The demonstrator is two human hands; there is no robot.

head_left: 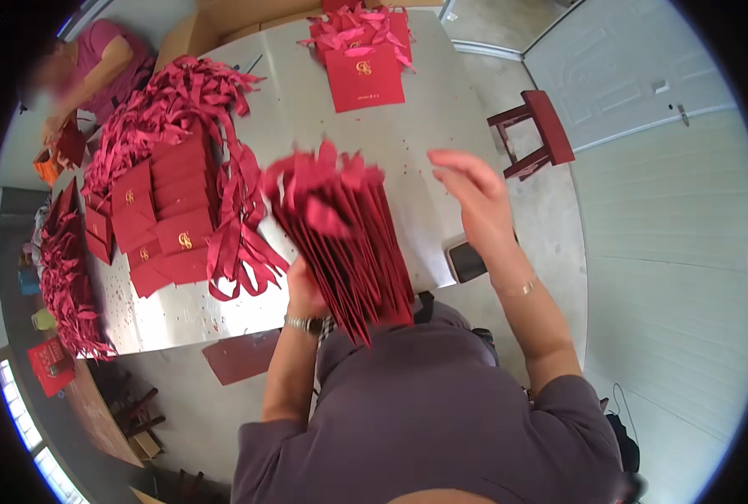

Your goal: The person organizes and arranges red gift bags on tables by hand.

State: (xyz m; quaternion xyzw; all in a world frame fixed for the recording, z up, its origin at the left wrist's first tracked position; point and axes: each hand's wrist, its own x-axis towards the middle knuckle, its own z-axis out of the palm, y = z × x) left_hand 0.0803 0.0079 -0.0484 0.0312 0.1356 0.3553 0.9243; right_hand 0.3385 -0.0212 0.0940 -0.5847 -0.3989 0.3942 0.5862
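My left hand grips a thick bundle of dark red paper gift bags from its left side, just in front of my body. Pink-red ribbon handles flop over the bundle's top end and look blurred. To the right of the bags, my right hand is raised over the table's right side, its fingers stretched out and nothing in it. The hand is apart from the bundle.
A large heap of red bags with tangled ribbons covers the left of the table. Another bag stack lies at the far end. A person works at the far left. A stool stands right, near a dark phone-like object.
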